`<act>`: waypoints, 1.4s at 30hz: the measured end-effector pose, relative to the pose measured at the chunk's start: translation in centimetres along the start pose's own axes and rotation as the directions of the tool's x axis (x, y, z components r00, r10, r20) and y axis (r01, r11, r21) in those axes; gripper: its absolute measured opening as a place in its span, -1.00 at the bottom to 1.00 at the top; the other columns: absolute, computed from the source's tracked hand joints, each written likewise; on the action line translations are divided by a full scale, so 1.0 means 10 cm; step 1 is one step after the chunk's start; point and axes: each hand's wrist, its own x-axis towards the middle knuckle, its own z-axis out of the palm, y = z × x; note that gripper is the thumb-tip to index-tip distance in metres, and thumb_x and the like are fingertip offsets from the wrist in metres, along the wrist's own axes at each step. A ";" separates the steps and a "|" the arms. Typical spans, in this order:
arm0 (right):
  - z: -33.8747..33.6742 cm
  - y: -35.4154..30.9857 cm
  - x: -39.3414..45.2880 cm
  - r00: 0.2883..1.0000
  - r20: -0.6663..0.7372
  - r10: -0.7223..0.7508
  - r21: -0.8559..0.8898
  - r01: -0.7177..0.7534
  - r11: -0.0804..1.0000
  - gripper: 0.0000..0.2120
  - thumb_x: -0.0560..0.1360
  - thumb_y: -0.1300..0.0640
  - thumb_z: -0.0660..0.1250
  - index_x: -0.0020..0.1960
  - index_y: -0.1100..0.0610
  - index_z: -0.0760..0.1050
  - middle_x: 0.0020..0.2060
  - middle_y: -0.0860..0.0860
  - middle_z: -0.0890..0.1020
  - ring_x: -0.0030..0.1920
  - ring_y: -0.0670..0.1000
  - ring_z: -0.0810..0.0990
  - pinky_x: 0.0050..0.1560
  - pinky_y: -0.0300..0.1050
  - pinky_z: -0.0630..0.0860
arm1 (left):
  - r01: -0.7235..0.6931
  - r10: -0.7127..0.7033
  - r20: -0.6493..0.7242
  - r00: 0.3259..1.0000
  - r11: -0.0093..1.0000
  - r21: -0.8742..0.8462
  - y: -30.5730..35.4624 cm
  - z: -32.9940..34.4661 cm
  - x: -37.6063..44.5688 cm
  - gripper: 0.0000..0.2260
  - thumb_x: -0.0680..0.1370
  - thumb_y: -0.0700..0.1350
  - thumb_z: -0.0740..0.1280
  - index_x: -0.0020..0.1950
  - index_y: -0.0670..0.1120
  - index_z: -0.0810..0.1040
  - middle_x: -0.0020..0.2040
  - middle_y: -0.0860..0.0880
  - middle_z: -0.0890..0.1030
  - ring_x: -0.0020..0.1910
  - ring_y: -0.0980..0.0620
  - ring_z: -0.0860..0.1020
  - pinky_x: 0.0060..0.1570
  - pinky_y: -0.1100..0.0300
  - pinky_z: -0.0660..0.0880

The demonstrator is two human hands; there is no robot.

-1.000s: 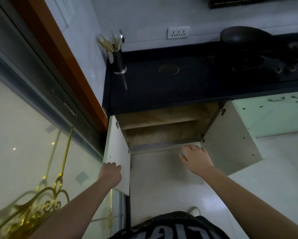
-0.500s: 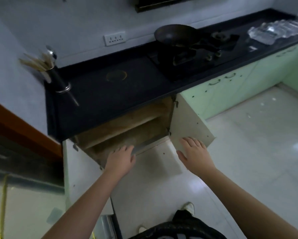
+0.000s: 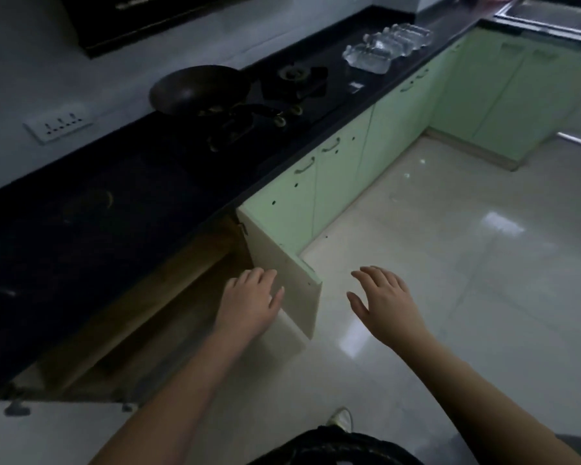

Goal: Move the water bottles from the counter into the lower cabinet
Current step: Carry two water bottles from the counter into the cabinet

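My left hand [image 3: 250, 302] and right hand [image 3: 381, 302] hover empty, fingers spread, beside the open pale cabinet door [image 3: 282, 273]; clear plastic water bottles [image 3: 388, 45] lie far down the black counter [image 3: 131, 182].

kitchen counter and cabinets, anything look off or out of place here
Nothing spilled or damaged. The water bottles lie on their sides in a row on the counter past the stove. The lower cabinet stands open, doors swung wide, apparently empty. Both hands are empty.

Lower cabinet [image 3: 168, 297] interior dark and blurred, sink [image 3: 551, 15] cut off by top edge
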 end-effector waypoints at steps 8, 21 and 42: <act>-0.12 0.83 0.42 0.992 -0.051 0.112 0.024 -0.111 0.994 -0.62 0.52 -0.04 0.34 0.25 0.13 0.52 0.19 0.10 0.60 0.22 0.17 0.54 0.24 0.08 0.44 | -0.154 0.154 -0.018 0.988 0.988 0.028 0.87 -0.05 0.76 -0.53 0.56 0.08 -0.01 0.38 -0.02 0.43 0.27 -0.02 0.53 0.23 -0.03 0.46 0.18 0.02 0.39; -0.17 1.72 1.06 0.970 -0.113 0.213 -0.023 -0.217 0.976 -0.55 0.47 -0.10 0.14 0.23 0.10 0.52 0.14 0.08 0.62 0.15 0.14 0.60 0.17 0.04 0.50 | -0.346 0.348 -0.031 0.937 0.937 0.045 1.59 0.15 2.26 -0.62 0.45 0.06 0.15 0.10 -0.05 0.62 -0.02 -0.04 0.65 -0.05 -0.09 0.61 -0.09 0.01 0.51; -0.54 4.22 2.10 0.831 -0.102 0.546 -0.077 -0.554 0.829 -0.51 0.47 -0.13 0.11 0.25 0.11 0.51 0.13 0.08 0.63 0.09 0.14 0.61 0.08 0.04 0.54 | -0.613 0.606 0.095 0.789 0.787 0.074 3.70 0.60 4.90 -0.59 0.41 0.07 0.12 0.09 -0.04 0.62 -0.10 -0.04 0.65 -0.14 -0.08 0.61 -0.18 0.03 0.53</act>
